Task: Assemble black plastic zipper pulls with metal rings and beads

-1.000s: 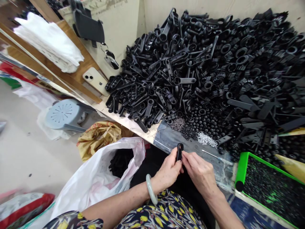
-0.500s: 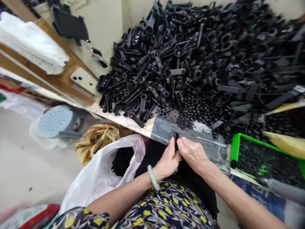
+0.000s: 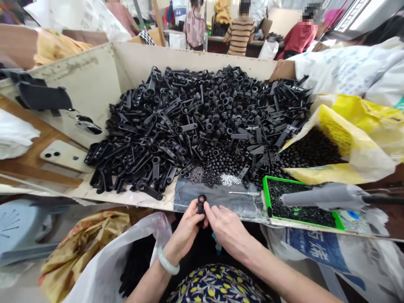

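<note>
Black ring-ended part: held near the front edge of the bench, pinched between thumb and fingers of the left hand. Right hand: half-curled, fingertips against the part; grip cannot be determined. Ring opening has newly turned into view; handling appears unfinished.

You have one black part, slim and rather glossy, with a rounded ring at its top end and an opening showing through it. It stands nearly upright, pinched in your left grip, with the bent fingers of your right grip close against its side. Your fingers hide its lower end. It sits at the near edge of the counter, on your side.
</note>
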Action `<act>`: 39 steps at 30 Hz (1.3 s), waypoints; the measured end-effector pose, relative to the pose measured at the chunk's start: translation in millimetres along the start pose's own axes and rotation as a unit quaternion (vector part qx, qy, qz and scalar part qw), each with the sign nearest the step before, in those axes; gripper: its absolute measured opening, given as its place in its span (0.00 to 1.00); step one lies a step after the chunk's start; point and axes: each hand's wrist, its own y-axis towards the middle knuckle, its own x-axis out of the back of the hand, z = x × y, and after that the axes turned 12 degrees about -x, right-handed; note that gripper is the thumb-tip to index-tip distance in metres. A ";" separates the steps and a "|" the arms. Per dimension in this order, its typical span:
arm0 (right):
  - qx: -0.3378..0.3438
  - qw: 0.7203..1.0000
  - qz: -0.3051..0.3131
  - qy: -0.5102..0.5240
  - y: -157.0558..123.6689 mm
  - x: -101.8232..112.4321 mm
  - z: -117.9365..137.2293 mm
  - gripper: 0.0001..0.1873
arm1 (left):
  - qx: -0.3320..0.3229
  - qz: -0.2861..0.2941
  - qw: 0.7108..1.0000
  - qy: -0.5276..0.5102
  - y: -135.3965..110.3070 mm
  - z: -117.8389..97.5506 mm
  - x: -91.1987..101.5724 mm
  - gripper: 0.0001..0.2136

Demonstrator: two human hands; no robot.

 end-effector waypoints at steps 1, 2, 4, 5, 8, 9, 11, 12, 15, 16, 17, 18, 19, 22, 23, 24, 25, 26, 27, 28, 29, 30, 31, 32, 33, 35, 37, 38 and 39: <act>-0.028 0.996 0.002 0.090 5.3 6.0 -7.0 0.24 | -0.008 0.012 1.000 -0.012 0.6 -6.0 -3.9 0.17; -0.065 0.980 -0.004 0.186 11.1 11.2 -14.0 0.21 | -0.016 0.022 0.999 -0.018 1.0 -12.1 -8.7 0.16; -0.143 0.919 -0.012 0.366 23.0 17.0 -24.3 0.19 | -0.032 0.033 0.999 -0.014 1.5 -22.5 -19.9 0.18; -0.170 0.880 -0.006 0.444 28.3 17.3 -26.7 0.19 | -0.039 0.031 0.999 -0.005 1.7 -26.0 -25.6 0.19; -0.205 0.758 0.051 0.617 38.9 12.0 -24.0 0.23 | -0.050 0.024 0.998 0.041 1.9 -28.4 -38.5 0.23; -0.211 0.727 0.061 0.650 40.6 9.9 -21.4 0.23 | -0.055 0.019 0.997 0.058 1.9 -27.1 -40.7 0.24; -0.223 0.690 0.063 0.686 42.2 7.3 -17.0 0.25 | -0.067 0.007 0.994 0.088 2.0 -23.1 -41.9 0.27; -0.227 0.684 0.061 0.691 42.5 6.9 -15.7 0.26 | -0.071 0.002 0.993 0.099 2.1 -21.1 -41.4 0.28; -0.232 0.681 0.060 0.692 42.8 7.9 -15.5 0.28 | -0.071 -0.003 0.989 0.126 2.4 -16.5 -38.4 0.30; -0.231 0.682 0.062 0.691 43.0 8.4 -16.0 0.29 | -0.070 -0.001 0.989 0.133 2.6 -15.6 -37.4 0.30; -0.230 0.683 0.063 0.691 43.1 8.8 -16.5 0.29 | -0.072 0.000 0.988 0.137 2.8 -14.9 -36.7 0.30; -0.229 0.682 0.062 0.692 43.3 9.1 -16.8 0.29 | -0.074 0.002 0.987 0.141 3.2 -14.4 -36.1 0.30; -0.228 0.681 0.062 0.694 43.3 9.3 -17.0 0.29 | -0.076 0.003 0.986 0.146 3.5 -13.9 -35.5 0.30; -0.225 0.674 0.060 0.701 42.6 9.1 -16.6 0.30 | -0.084 0.011 0.983 0.164 4.4 -13.2 -34.0 0.30; -0.225 0.673 0.061 0.702 42.0 8.8 -16.6 0.31 | -0.086 0.014 0.982 0.167 4.5 -13.1 -33.5 0.30; -0.224 0.672 0.064 0.703 41.3 8.3 -16.8 0.32 | -0.086 0.017 0.982 0.166 4.4 -13.1 -33.0 0.29; -0.224 0.672 0.066 0.703 40.5 7.7 -17.2 0.33 | -0.084 0.020 0.983 0.162 4.2 -13.1 -32.5 0.30; -0.224 0.672 0.068 0.702 39.6 7.1 -17.7 0.33 | -0.077 0.021 0.985 0.156 3.8 -13.1 -32.3 0.30; -0.225 0.674 0.071 0.700 38.7 6.6 -18.3 0.34 | -0.068 0.021 0.986 0.149 3.3 -13.1 -32.2 0.30; -0.225 0.675 0.074 0.699 37.9 6.3 -19.0 0.35 | -0.057 0.021 0.988 0.143 2.8 -13.1 -32.4 0.31; -0.225 0.676 0.076 0.698 37.1 6.1 -19.5 0.35 | -0.049 0.020 0.989 0.137 2.2 -13.1 -32.9 0.31; -0.226 0.675 0.079 0.698 36.5 6.2 -19.9 0.36 | -0.044 0.018 0.990 0.134 1.6 -13.1 -33.6 0.31; -0.226 0.673 0.082 0.699 36.0 6.5 -20.2 0.36 | -0.043 0.016 0.990 0.133 1.2 -13.1 -34.4 0.30; -0.227 0.669 0.084 0.703 35.8 6.9 -20.4 0.37 | -0.044 0.014 0.990 0.133 0.8 -12.9 -35.1 0.30; -0.228 0.664 0.085 0.707 35.6 7.2 -20.5 0.37 | -0.045 0.012 0.990 0.135 0.5 -12.6 -35.4 0.30; -0.230 0.658 0.086 0.712 35.8 7.1 -20.4 0.38 | -0.046 0.012 0.987 0.151 -0.1 -10.6 -34.6 0.30; -0.233 0.658 0.083 0.711 35.8 5.5 -19.3 0.37 | -0.052 0.017 0.980 0.189 -0.7 -6.4 -31.3 0.30; -0.235 0.659 0.081 0.710 35.4 4.1 -18.3 0.37 | -0.058 0.017 0.975 0.213 -1.2 -3.5 -29.1 0.30; -0.236 0.658 0.079 0.710 34.7 2.4 -17.0 0.37 | -0.065 0.014 0.970 0.235 -1.8 -0.4 -26.8 0.29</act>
